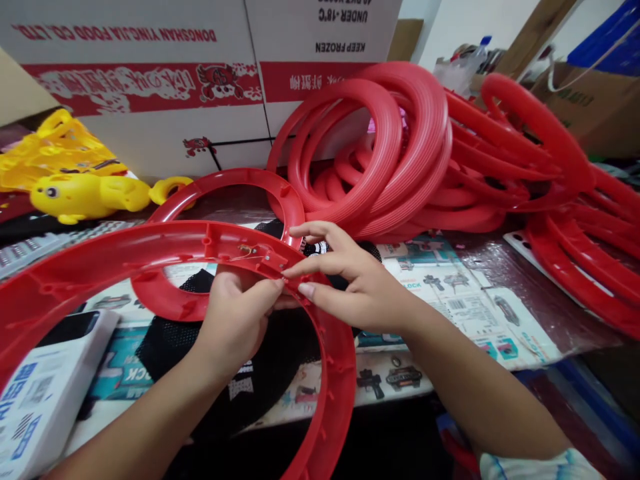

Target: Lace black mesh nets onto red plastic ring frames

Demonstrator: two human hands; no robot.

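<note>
A large red plastic ring (pixel 336 373), its hollow ribbed side facing me, crosses the lower view. My left hand (pixel 233 317) grips its band from the inner side, thumb pressed near the inner edge. The fingers of my right hand (pixel 357 283) bend over the same stretch of band, with thumb and middle fingertips on either side of it; the index finger reaches out above. Near these fingertips a small red part (pixel 267 259) with thin wires sits in the channel. Whether a tiny piece is between the fingertips, I cannot tell. Behind lies a smaller red ring (pixel 227 179).
Several red ribbed rings (pixel 425 133) are heaped behind, more red rings (pixel 545 167) to the right. A yellow toy animal (pixel 90 197) lies at left, a white box (pixel 55 393) at front left. A large carton (pixel 150 127) walls off the back. Printed card (pixel 465 313) covers the table.
</note>
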